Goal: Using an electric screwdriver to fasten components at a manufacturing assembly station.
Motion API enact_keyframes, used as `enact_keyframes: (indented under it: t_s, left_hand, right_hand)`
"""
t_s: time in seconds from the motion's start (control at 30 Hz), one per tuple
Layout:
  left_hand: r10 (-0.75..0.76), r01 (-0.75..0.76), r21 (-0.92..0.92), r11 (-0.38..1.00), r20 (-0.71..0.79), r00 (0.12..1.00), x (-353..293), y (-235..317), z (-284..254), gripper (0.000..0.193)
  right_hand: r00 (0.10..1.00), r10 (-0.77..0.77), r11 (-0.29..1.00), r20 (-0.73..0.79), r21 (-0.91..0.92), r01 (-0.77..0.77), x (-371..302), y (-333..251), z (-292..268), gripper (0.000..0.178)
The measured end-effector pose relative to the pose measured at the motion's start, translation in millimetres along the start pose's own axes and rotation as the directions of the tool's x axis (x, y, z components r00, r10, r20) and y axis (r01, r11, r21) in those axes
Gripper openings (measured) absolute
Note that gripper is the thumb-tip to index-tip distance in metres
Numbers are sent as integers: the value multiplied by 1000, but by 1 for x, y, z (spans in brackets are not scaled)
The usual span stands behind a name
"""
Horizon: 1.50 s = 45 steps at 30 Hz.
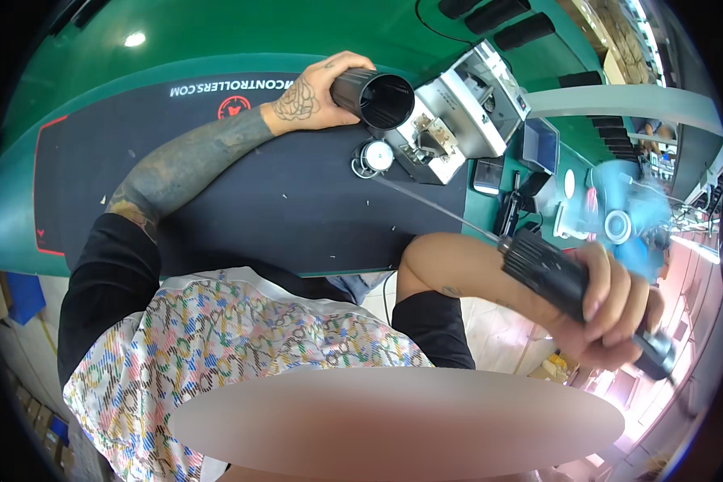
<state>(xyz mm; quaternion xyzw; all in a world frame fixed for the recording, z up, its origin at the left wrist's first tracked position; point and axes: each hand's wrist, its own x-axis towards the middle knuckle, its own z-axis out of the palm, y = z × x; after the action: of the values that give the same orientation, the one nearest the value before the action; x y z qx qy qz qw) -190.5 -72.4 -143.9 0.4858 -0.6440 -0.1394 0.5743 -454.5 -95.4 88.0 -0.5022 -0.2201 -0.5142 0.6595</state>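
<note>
My left hand (317, 96) is wrapped round a black ribbed cylinder (353, 90) above the dark mat. The cylinder's open, hollow end faces right. Out to the right, my right hand (614, 309) grips a black electric screwdriver (546, 273) by its body. From its nose a long thin bit (438, 207) slants up and left across the mat, its tip appearing close to a small round metal piece with a white top (376, 156). That piece is just below the cylinder. Right of the cylinder is a silver box-shaped machine (458, 112), which looks like a screw feeder.
A dark mat (249, 209) covers much of the green bench (273, 32). Several black cylinders (498, 14) stand at the back. Right of the machine are a blue-grey bin (541, 145), a black-and-silver device (488, 174) and a blue fan (622, 205). A grey curved bar (627, 104) crosses there.
</note>
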Motion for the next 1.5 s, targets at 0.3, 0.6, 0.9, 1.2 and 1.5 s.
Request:
enact_keyframes:
  t_s: [0.3,0.6,0.9,1.2,1.5]
  left_hand:
    - [-28,28,-22,999,-2,1000,1,-1,5,63]
    - [-81,81,-7,997,-22,997,2,6,4,63]
    - [-93,92,-26,995,-27,995,-1,4,-3,64]
    - [-57,76,180,981,-112,992,0,3,5,66]
    - [-24,19,-78,997,-64,998,-4,-7,4,64]
  right_hand:
    - [999,-29,822,-16,-570,14,7,63,7,10]
    - [999,15,654,-51,-755,-48,10,101,-7,7]
    - [962,-266,615,69,-756,225,4,75,3,6]
    - [996,80,685,-27,-725,-75,8,37,3,10]
    - [978,206,972,-28,-110,-208,14,22,-10,28]
